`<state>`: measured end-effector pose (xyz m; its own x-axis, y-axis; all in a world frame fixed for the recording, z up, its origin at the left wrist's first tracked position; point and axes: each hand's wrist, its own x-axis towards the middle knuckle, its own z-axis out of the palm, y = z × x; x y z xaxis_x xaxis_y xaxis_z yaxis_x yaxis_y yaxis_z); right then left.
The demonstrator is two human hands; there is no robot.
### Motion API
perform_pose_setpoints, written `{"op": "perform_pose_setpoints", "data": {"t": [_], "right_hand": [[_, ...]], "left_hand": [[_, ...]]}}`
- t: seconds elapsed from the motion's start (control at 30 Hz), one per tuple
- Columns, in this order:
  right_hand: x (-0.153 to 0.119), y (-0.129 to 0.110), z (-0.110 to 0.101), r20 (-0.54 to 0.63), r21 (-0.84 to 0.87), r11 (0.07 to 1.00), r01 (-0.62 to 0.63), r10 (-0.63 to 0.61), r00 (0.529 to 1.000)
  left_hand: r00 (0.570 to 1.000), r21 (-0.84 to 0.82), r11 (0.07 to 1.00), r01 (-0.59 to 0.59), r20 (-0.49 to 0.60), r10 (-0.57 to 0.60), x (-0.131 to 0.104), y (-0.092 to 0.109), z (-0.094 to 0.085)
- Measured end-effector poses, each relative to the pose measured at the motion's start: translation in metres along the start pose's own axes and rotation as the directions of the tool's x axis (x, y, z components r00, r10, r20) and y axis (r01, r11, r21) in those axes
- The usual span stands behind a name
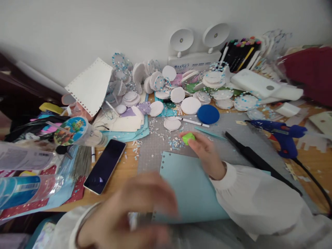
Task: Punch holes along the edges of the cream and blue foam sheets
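A light blue sheet (189,186) with small shapes punched along its left and top edges lies on the grey cutting mat (233,128). Above its top edge, my right hand (207,154) has its fingers closed round a small green object (188,138), close to a pile of tiny blue and white paper pieces (176,142). My left hand (137,211) is raised in the foreground over the sheet's lower left corner. It is smeared by motion, and whether it holds anything cannot be made out.
A phone (105,166) and plastic cups (75,131) are at the left. White paper discs (190,105) and a blue disc (208,114) stand behind the mat. A blue glue gun (285,135) with its cable and a long black tool (249,154) lie at the right.
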<state>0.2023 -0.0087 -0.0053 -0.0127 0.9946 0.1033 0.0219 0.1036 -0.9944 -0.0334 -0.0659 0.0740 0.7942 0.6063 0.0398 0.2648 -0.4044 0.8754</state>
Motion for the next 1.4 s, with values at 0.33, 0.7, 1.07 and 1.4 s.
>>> {"op": "perform_pose_setpoints", "data": {"t": [0.33, 0.7, 1.07, 1.4], "right_hand": [[-0.002, 0.001, 0.000, 0.015, 0.094, 0.995, -0.021, 0.020, 1.000], [-0.008, 0.004, 0.007, 0.153, -0.049, 0.998, 0.026, -0.018, 0.988], [-0.003, 0.003, 0.000, 0.344, -0.270, 0.925, 0.269, -0.169, 0.924], [-0.004, 0.001, -0.004, 0.397, -0.242, 0.920, 0.309, -0.197, 0.896]], "left_hand": [[0.974, 0.564, 0.806, 0.180, -0.215, -0.068, 0.065, -0.086, -0.010], [0.939, 0.321, 0.933, 0.160, -0.342, -0.043, 0.060, -0.086, 0.007], [0.905, 0.091, 0.995, 0.037, -0.426, 0.005, 0.053, -0.078, 0.000], [0.891, 0.165, 0.985, -0.043, -0.441, 0.112, 0.056, -0.080, 0.003]]}}
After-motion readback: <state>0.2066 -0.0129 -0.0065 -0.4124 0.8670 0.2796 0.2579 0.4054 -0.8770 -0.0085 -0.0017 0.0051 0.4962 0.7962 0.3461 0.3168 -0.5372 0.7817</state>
